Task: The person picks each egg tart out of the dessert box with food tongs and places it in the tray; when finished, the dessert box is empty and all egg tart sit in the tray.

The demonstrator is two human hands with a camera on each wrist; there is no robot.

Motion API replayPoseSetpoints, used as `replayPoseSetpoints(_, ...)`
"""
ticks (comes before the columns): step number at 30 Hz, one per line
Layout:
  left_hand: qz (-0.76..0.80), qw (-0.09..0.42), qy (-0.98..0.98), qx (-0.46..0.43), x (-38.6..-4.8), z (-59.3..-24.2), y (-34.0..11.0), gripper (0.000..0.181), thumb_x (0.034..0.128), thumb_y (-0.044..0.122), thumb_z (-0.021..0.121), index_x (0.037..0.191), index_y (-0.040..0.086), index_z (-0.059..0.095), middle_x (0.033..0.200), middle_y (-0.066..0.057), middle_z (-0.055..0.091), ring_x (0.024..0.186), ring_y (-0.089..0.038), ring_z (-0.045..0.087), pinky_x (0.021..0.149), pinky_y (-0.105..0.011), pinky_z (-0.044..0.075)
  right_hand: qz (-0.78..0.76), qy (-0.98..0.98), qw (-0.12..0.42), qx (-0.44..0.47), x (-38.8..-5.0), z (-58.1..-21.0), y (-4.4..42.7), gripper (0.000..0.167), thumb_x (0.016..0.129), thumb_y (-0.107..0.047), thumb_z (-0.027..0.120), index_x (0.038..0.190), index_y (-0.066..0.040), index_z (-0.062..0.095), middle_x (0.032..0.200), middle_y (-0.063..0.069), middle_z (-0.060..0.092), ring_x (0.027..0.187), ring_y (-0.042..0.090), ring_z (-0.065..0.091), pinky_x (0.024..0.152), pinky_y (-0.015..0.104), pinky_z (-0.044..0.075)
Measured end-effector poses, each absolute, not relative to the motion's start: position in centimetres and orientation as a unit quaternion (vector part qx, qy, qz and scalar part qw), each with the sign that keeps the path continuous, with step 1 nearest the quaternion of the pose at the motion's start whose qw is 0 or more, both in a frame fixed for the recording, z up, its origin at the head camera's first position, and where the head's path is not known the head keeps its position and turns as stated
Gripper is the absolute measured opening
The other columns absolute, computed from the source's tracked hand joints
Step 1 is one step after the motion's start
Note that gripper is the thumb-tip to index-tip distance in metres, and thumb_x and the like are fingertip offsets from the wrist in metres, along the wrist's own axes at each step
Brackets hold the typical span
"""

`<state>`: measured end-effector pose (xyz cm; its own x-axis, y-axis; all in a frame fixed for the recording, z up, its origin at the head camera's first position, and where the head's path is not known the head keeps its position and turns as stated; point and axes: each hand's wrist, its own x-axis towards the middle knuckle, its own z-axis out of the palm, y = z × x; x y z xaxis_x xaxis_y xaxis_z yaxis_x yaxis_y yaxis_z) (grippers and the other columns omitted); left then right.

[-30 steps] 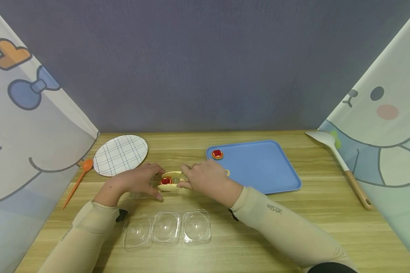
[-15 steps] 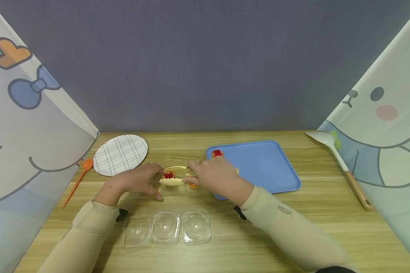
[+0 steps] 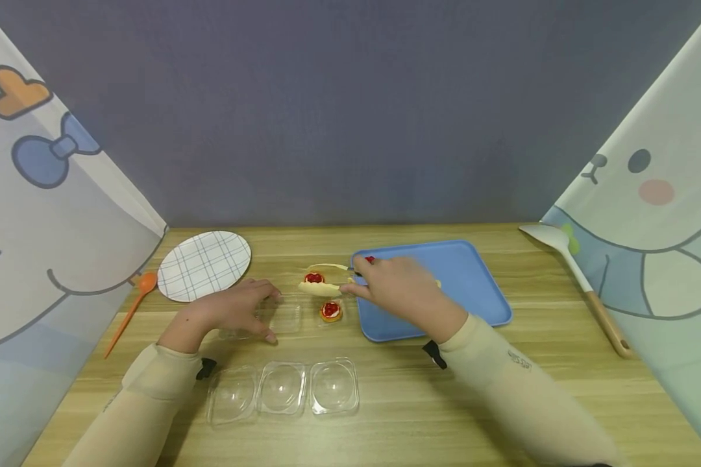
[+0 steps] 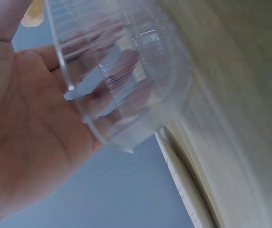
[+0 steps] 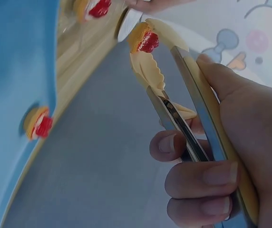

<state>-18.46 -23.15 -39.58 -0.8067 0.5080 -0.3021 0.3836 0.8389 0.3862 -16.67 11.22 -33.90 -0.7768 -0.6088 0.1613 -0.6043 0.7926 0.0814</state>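
Note:
My right hand (image 3: 400, 285) grips yellow-tipped metal tongs (image 5: 193, 95), fingers curled round the handles. Between the tong tips is a small tart (image 3: 314, 277) with red topping, held above the table. My left hand (image 3: 236, 311) holds the left end of a clear plastic container (image 4: 121, 61), fingers along its far side and thumb on the near side. A second tart (image 3: 330, 311) sits at the container's right end. Another tart (image 5: 38, 123) lies at the corner of the blue tray (image 3: 444, 279), partly hidden by my right hand in the head view.
Nearer the front edge lie clear domed plastic lids (image 3: 282, 388) in a row. A checked oval plate (image 3: 204, 266) and an orange spoon (image 3: 131, 314) are at the left. On the far right rests a white spatula with a wooden handle (image 3: 607, 321).
My right hand has moved right and away, carrying the tongs and their tart from over the container toward the tray. This uncovers the tart at the container's right end. My left hand stays put.

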Motion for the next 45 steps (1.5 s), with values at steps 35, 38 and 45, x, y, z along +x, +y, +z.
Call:
replayPoseSetpoints(35, 0.163, 0.189, 0.935, 0.251, -18.2, -39.6, -23.2, 0.085, 0.0756, 0.055, 0.094, 0.141, 0.01, 0.062, 0.142, -0.005, 0.064, 0.137, -0.033, 0.053, 0.113, -0.055, 0.048, -0.039, -0.982, 0.05, 0.177, -18.4, -35.9, 21.9, 0.052, 0.105, -0.063, 0.056, 0.099, -0.012, 0.05, 0.051, -0.001, 0.039, 0.046, 0.019, 0.039, 0.043, 0.032, 0.029)
replayPoseSetpoints(38, 0.164, 0.19, 0.935, 0.251, -18.2, -39.5, -23.2, 0.085, 0.0757, 0.055, 0.094, 0.141, 0.011, 0.062, 0.142, -0.005, 0.064, 0.137, -0.034, 0.053, 0.113, -0.056, 0.048, -0.045, -0.982, 0.047, 0.176, -18.6, -36.1, 22.2, 0.052, 0.106, -0.062, 0.054, 0.098, -0.011, 0.049, 0.05, -0.001, 0.037, 0.046, 0.018, 0.038, 0.043, 0.032, 0.029)
replayPoseSetpoints(45, 0.167, 0.19, 0.935, 0.249, -18.2, -39.7, -23.3, 0.083, 0.0758, 0.055, 0.094, 0.14, 0.012, 0.062, 0.142, -0.004, 0.064, 0.138, -0.034, 0.052, 0.114, -0.056, 0.047, -0.039, -0.982, 0.061, 0.176, -19.2, -36.6, 22.4, 0.05, 0.106, -0.059, 0.055, 0.098, -0.01, 0.05, 0.051, 0.0, 0.039, 0.046, 0.019, 0.04, 0.043, 0.034, 0.031)
